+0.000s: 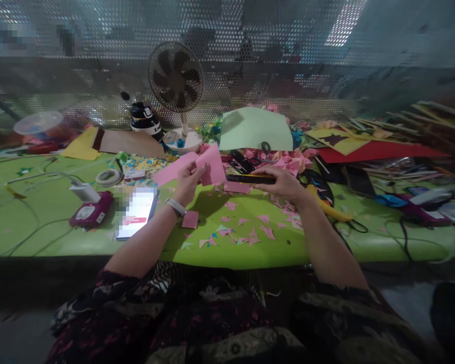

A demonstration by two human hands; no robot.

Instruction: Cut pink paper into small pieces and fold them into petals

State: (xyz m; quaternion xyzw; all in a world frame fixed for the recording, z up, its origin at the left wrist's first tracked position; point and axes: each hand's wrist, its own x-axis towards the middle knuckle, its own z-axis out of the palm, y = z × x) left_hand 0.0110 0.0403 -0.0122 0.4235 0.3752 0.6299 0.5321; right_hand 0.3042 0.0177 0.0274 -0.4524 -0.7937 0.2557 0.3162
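Observation:
My left hand (189, 181) pinches a folded sheet of pink paper (214, 169) and holds it raised above the green table (220, 255). In my right hand (284, 186) is a slim black utility knife (250, 179) with a yellow strip, its tip close to the right edge of the paper. Whether the tip touches the paper I cannot tell. Another pink sheet (172, 171) lies behind my left hand. A small pink square (190, 220) rests near my left wrist, and several pink scraps (265, 231) are scattered below both hands.
A lit phone (138, 212) and a purple power bank (93, 210) with cables sit left. Behind stand a fan (176, 78) and a black bottle (146, 121). A pale green sheet (256, 129) lies at the back; a yellow-handled tool (331, 210) is beside my right forearm.

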